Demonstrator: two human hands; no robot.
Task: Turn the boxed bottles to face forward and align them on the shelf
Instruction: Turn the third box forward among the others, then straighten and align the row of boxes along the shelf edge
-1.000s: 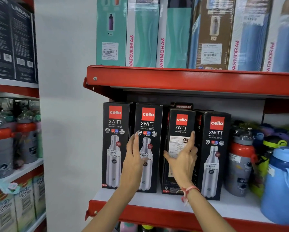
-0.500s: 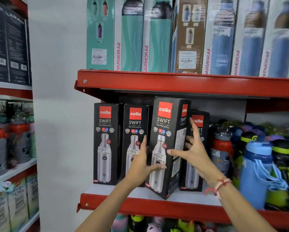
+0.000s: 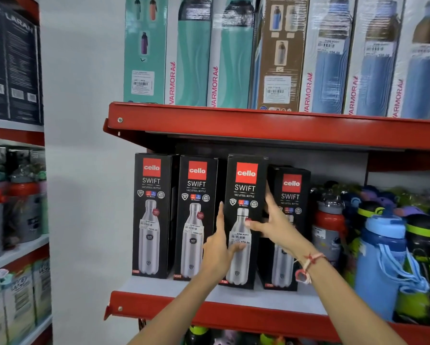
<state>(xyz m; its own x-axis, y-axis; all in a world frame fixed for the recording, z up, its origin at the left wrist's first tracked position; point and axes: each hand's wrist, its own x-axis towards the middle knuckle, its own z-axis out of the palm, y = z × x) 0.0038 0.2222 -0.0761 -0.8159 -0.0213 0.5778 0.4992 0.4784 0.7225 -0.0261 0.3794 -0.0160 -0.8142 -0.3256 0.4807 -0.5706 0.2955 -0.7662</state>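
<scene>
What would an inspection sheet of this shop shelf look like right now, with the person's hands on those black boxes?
Surface: white shelf board with a red front edge, bare strip in front of the boxes.
Job's things: four black cello boxes; first box, second box and fourth box face forward; third box faces forward too, standing slightly ahead of the others.
Clutter: loose coloured bottles crowd the right side.
Hands: left hand grips the third box's left edge, right hand its right edge.
Cables: nothing seen.
Surroundings: tall Varmora boxes on the shelf above; another rack to the left.
</scene>
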